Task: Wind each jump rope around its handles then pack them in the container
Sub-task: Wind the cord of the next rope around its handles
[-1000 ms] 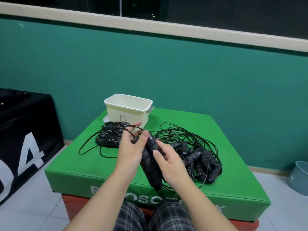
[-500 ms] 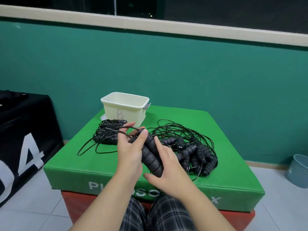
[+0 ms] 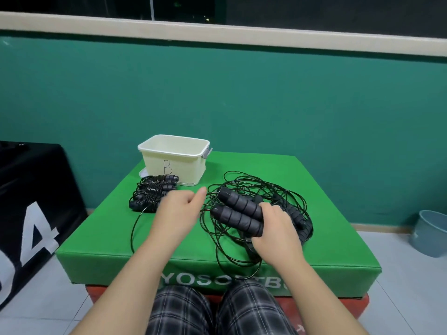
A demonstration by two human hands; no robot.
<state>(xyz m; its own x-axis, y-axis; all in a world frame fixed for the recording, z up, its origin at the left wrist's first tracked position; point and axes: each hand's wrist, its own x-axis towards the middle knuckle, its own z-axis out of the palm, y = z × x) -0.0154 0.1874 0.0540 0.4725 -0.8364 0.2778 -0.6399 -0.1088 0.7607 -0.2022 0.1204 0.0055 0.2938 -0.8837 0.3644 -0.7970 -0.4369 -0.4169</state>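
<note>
Your right hand kept a closed grip around the near ends of two black handles, held side by side with their free ends pointing away and to the left. Your left hand sat just left of that grip with fingers loosely curled; a thin cord appeared to run toward it, but whether it pinched the cord could not be told. The loose tangle of ropes lay beneath and beyond the grip on the green padded box serving as the bench. A wound bundle rested well left of the grip, and the container, marked B, stood beyond it.

To perform the winding well, you probably needed to:
- Keep both handles parallel and firmly held so they did not splay.
- Draw this rope's cord clear of the tangle before wrapping; neighbouring loops could snag.
- Lay turns under light tension, side by side along the handles.
</note>
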